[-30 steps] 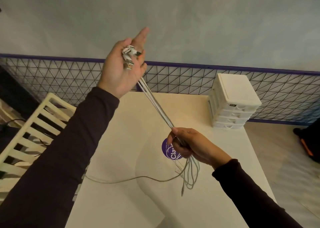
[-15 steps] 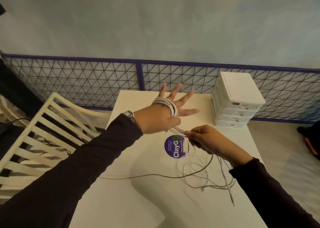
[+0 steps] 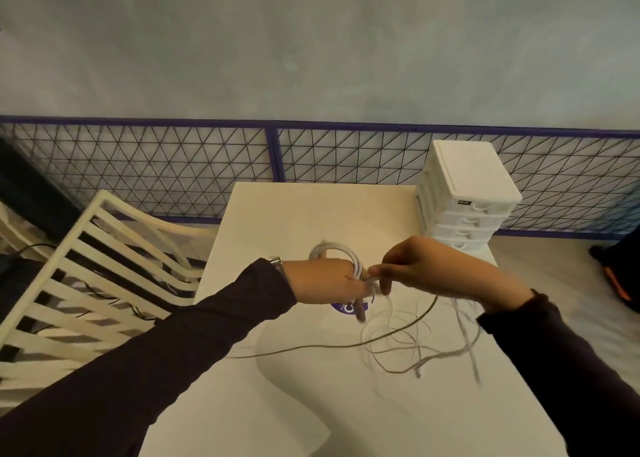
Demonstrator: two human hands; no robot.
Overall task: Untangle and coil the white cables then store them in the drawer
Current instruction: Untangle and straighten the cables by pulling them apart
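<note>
The coil of white cables (image 3: 341, 252) sits round your left hand (image 3: 325, 280), fingers mostly hidden, so I cannot tell how open; your right hand (image 3: 427, 269) pinches the free strand just beside it; the loose rest lies on the desk (image 3: 277, 221) under the right hand, toward you; vs 0.5 s ago: left fingers no more spread, right hand closer.

The cables (image 3: 357, 264) are white, though one loose strand looks greyer-tan in the dim light. The tabletop (image 3: 294, 221) is cream, with a purple sticker (image 3: 341, 308) lettered white at its centre. At 2 o'clock the drawer unit (image 3: 465, 179) is white. At 12 o'clock the fence (image 3: 275, 155) is purple-framed with black triangular mesh.
</note>
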